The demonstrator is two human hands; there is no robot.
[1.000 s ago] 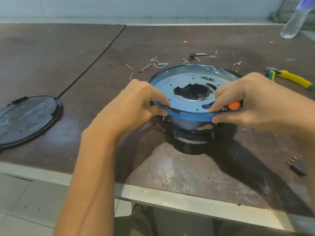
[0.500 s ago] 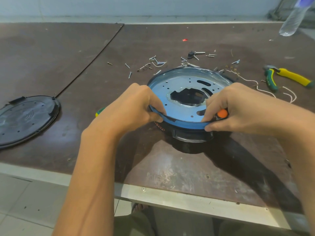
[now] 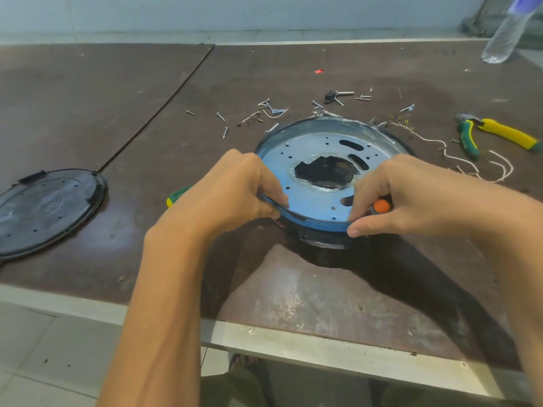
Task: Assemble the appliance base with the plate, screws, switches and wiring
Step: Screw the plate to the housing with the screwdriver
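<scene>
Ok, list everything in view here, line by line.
round metal plate with blue film: one, blue-silver, over the base, centre
dark round appliance base: one, black, under the plate
flat round black plastic cover: one, black, table's left
loose metal screws: many, silver, scattered behind the plate
yellow-and-green-handled pliers: one, yellow-green, far right
thin white wires: few, white, right of the plate
clear plastic bottle: one, clear, top right
small orange knob: one, orange, at the plate's near rim
green-and-yellow tool handle: one, green-yellow, left of the plate
brown wooden table: one, brown, under everything
left hand: one, pinches plate's left rim
right hand: one, pinches plate's right rim
</scene>
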